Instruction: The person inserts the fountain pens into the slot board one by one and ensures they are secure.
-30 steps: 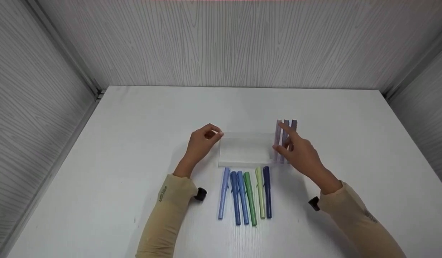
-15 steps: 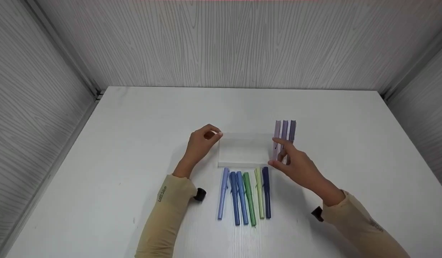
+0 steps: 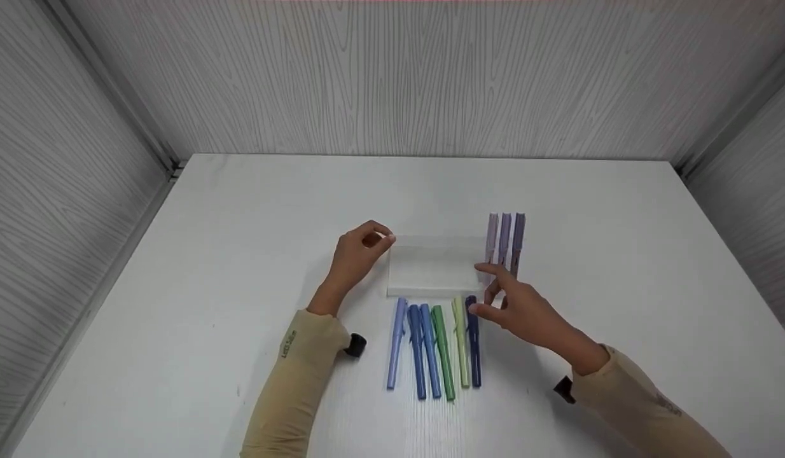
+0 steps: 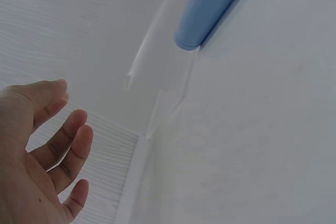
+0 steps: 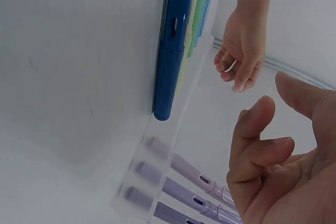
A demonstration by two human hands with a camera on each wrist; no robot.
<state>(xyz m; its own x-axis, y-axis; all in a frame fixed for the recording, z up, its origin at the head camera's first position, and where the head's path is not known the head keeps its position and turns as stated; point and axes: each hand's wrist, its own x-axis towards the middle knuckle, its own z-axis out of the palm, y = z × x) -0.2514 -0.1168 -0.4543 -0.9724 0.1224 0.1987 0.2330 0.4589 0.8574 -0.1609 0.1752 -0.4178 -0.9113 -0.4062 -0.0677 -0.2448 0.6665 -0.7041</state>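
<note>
In the head view, a clear plastic box (image 3: 434, 292) lies mid-table. My left hand (image 3: 357, 257) pinches its far left corner between thumb and forefinger. Three purple pens (image 3: 506, 232), light to dark, lie side by side in the box's right end; their near ends are partly hidden by my right hand (image 3: 526, 312). That hand is over the top of a dark blue pen (image 3: 475, 356), fingers bent and thumb apart from them. In the right wrist view a gap shows between the right hand and the dark blue pen (image 5: 168, 77), and nothing is held.
A row of pens lies in front of the box: a periwinkle pen (image 3: 395, 350), two blue ones, a green pen (image 3: 444, 359) and a yellow-green pen (image 3: 462, 350). Wood-grain panels (image 3: 392, 76) stand behind and at both sides of the white table (image 3: 240, 210).
My right hand has drawn back toward me and slightly left, off the purple pens and over the dark blue pen. The left hand has stayed at the box corner.
</note>
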